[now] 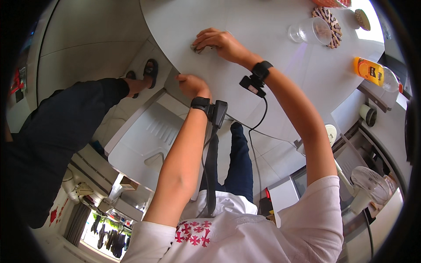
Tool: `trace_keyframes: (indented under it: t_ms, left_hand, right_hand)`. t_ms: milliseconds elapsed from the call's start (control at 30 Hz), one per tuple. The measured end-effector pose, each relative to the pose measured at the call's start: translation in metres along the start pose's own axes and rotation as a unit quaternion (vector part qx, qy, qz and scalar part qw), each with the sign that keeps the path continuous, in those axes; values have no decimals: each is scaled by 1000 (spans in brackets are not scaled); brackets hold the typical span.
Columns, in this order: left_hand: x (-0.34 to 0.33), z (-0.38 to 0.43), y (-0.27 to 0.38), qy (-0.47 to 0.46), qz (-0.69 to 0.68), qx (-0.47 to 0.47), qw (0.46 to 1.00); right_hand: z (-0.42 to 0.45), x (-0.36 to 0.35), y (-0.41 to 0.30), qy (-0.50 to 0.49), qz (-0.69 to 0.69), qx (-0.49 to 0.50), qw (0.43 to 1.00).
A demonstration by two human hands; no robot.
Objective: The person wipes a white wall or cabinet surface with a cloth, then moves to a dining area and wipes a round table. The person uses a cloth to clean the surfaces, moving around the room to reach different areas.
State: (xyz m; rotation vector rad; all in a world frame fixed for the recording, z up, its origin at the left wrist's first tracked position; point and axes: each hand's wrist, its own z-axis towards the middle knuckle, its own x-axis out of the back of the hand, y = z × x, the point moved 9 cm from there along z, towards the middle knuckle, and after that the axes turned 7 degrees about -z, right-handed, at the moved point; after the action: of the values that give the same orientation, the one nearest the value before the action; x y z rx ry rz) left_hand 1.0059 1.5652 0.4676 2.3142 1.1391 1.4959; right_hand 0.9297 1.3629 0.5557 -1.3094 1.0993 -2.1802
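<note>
On the pale tabletop, my right hand presses down on a small crumpled, greyish cloth or tissue, mostly covered by my fingers. My left hand is at the near edge of the table, lower and to the left of my right hand; its fingers are curled partly out of sight, and whether it grips the edge cannot be made out. Each wrist wears a black strap with a cabled device. A ribbed clear glass stands to the right, beside a brown wooden trivet.
An orange juice bottle, a small patterned bowl and a red basket are at the right. A plastic chair is near my left arm. Another person's legs are at the left. A white fan stands lower right.
</note>
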Motion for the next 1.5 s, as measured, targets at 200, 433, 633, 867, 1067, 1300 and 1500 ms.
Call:
trace_keyframes:
  t_ms: [200,433,633,867,1067,1300,1500]
  left_hand:
    - [-3,-1,3,-35,-22,-37,998]
    - [1,-12,2,-34,1,7,999]
    - [-5,19,-9,-15,-1,-45,999]
    - [8,-32,8,-65,-97,47,992]
    - [4,-7,9,-5,-42,-34,999]
    - [1,-14,4,1,-82,-18,996]
    - [7,-20,6,-33,-107,-2,994]
  right_hand:
    - [44,12,31,180,24,-52,982]
    - [99,-57,0,77,-14,77,994]
    - [18,-43,-28,-40,80,67,994]
    - [-108,15,-41,-33,9,-43,999]
    - [-96,37,-35,80,6,-90,993]
    - [-39,49,17,187,-96,-48,976]
    - [-133,5,-47,59,5,-39,997]
